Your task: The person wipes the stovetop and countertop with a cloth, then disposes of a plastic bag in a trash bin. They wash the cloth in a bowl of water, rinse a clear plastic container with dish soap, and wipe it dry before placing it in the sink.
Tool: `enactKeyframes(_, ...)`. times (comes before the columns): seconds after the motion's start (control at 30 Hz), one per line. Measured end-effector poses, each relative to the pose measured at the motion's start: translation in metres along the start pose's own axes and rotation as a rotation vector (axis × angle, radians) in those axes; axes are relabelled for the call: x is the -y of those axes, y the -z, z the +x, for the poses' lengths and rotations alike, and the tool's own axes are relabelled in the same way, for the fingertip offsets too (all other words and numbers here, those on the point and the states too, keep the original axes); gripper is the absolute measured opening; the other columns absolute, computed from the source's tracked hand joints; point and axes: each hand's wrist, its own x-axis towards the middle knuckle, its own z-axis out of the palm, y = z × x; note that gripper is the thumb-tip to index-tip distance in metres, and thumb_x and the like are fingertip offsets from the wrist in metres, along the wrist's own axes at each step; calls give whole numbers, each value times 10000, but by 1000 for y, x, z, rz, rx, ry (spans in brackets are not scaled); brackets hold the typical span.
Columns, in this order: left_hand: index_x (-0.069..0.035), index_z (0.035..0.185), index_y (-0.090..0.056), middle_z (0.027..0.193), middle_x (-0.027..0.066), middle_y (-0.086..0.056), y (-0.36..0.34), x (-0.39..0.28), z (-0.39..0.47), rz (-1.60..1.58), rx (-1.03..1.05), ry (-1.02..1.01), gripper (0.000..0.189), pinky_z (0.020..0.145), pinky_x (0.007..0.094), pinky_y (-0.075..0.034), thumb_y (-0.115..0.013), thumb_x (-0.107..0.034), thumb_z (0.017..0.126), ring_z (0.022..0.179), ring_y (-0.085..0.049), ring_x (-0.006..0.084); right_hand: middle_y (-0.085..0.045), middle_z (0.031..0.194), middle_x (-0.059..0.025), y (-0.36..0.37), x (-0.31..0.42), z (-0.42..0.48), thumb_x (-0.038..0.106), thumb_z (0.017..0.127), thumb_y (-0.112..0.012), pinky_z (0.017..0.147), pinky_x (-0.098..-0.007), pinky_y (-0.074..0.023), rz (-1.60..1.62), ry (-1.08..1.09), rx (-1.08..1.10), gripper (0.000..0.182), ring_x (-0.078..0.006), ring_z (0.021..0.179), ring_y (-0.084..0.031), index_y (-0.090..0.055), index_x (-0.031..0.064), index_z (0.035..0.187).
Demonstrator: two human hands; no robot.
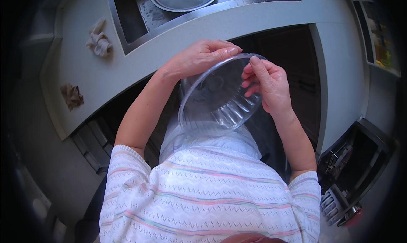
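Observation:
Both hands hold a clear plastic bowl (235, 107) with ribbed sides, tilted on its edge in front of my body. My left hand (208, 56) grips the upper rim, thumb along the edge and fingers behind it. My right hand (270, 80) pinches the rim on the right, its thumb on top and its other fingers curled inside the bowl. Beyond the hands, a round metal basin (186, 10) sits in the stainless steel sink (135, 44), cut off by the upper picture edge.
On the pale countertop (92, 72) at the left lie a crumpled light cloth (100, 42) and a crumpled brown cloth (72, 96). The counter's front edge curves before me. An open-looking dark rack or appliance (356, 166) stands low at the right.

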Motion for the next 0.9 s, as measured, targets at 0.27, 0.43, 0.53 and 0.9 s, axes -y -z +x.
enactKeyframes(0.27, -95, 1127, -630, 1209, 127, -551, -14, -33, -16, 184, -80, -133, 476, 910, 368, -445, -476, -476, 888, 1092, -539, 282, -630, 850, -155, 4, 8, -9, 209, 937, -435, 539, -312, -571, 457, -143, 181, 305, -199, 714, -650, -581, -55, 978)
enactKeyframes(0.43, -95, 1117, -635, 1217, 132, -542, -20, -38, -18, 197, -117, -208, 446, 876, 362, -455, -484, -444, 885, 1066, -549, 279, -629, 877, -174, 6, 6, -14, 152, 912, -396, 579, -339, -581, 531, -129, 259, 290, -226, 747, -657, -571, -59, 1009)
enactKeyframes(0.53, -96, 1123, -630, 1219, 138, -539, -24, -36, -20, 251, -143, -249, 433, 858, 360, -458, -484, -425, 884, 1059, -552, 271, -628, 892, -182, 7, 7, -19, 163, 900, -408, 603, -369, -582, 625, -149, 292, 300, -243, 761, -658, -569, -65, 1010)
enactKeyframes(0.9, -112, 1146, -616, 1251, 141, -514, -41, -32, -29, 449, -190, -303, 449, 871, 383, -476, -545, -430, 837, 1100, -532, 300, -631, 857, -193, 23, -4, -26, 139, 874, -416, 614, -384, -578, 698, -204, 345, 295, -261, 732, -666, -569, -82, 994)
